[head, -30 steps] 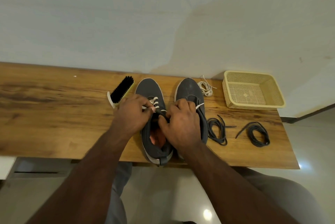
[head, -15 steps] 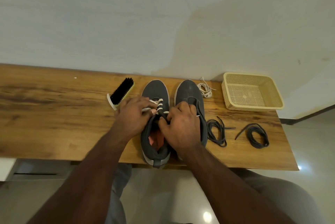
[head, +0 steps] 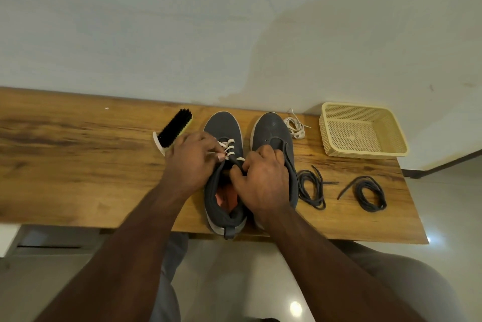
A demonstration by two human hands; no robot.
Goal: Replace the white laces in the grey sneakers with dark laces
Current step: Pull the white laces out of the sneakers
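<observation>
White lace [head: 230, 150] on the left grey sneaker [head: 224, 165] is down to the far eyelets now; left hand [head: 191, 162] pinches it, right hand [head: 263, 181] grips the tongue. Dark laces [head: 311, 186] wait right.

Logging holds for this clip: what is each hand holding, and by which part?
The left hand pinches the white lace beside the left sneaker's eyelets. The right hand grips that sneaker's tongue near the top.

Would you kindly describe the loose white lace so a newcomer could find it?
Start at the yellow basket at the table's right. Between it and the right sneaker's toe lies the white lace, near the wall; the other loose laces are dark.
</observation>
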